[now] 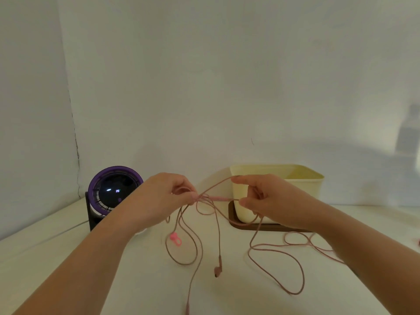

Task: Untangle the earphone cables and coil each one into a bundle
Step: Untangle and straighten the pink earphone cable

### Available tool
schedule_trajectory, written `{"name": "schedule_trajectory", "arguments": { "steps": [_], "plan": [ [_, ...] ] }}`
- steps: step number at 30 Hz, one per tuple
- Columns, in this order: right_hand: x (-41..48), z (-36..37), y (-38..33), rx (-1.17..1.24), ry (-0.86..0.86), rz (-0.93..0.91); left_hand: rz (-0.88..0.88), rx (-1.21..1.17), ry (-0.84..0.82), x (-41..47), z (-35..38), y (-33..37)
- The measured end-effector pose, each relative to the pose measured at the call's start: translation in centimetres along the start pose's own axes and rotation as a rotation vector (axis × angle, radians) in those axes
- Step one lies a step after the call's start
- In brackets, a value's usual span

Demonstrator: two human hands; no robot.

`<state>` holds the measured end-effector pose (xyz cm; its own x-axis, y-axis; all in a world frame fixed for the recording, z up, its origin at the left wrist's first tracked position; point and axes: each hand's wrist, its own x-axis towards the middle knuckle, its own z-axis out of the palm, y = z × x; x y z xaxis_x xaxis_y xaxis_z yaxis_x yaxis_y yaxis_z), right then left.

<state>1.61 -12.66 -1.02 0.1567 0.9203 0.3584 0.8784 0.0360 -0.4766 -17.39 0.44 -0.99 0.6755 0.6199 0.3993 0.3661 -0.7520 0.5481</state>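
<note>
A thin pink earphone cable (276,251) hangs in tangled loops between my two hands, above a white table (68,258). My left hand (163,196) pinches the knot of strands at the centre. My right hand (270,198) pinches the cable a short way to the right, one strand running over its raised finger. One earbud (217,268) dangles below the knot, and another cable end (187,309) reaches the bottom edge. Long loops lie on the table at the right. A bright pink clip (175,238) lies on the table under my left hand.
A purple-rimmed desk fan (113,192) on a dark stand sits at the back left. A cream plastic bin (279,192) on a brown tray (261,226) stands behind my right hand. A white wall closes the back; a blurred bottle (409,130) is at far right.
</note>
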Motion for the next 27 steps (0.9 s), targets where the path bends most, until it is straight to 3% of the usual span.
{"name": "schedule_trajectory", "arguments": {
  "steps": [7, 10, 14, 17, 19, 23, 27],
  "plan": [
    [-0.7, -0.4, -0.3, 0.039, -0.249, 0.054, -0.059, -0.564, -0.131, 0.3, 1.4, 1.0],
    [-0.7, -0.5, -0.3, -0.003, -0.186, 0.020, -0.036, -0.514, -0.138, 0.4, 1.7, 0.8],
    [-0.3, -0.9, -0.8, 0.225, -0.017, 0.026, 0.030, -0.389, -0.146, 0.1, 1.8, 1.1],
    [0.2, -0.7, -0.9, 0.205, 0.081, -0.001, 0.072, -0.365, -0.169, -0.1, 1.9, 1.5],
    [0.3, -0.5, -1.1, 0.177, 0.057, -0.038, 0.086, -0.343, -0.167, -0.2, 1.9, 1.6],
    [0.2, 0.4, -1.7, 0.286, -0.164, -0.074, 0.109, -0.413, -0.168, -0.3, 2.1, 2.3],
    [0.2, 1.0, -1.8, 0.311, -0.212, -0.084, 0.101, -0.516, -0.195, -0.4, 2.5, 2.5]
  ]
}}
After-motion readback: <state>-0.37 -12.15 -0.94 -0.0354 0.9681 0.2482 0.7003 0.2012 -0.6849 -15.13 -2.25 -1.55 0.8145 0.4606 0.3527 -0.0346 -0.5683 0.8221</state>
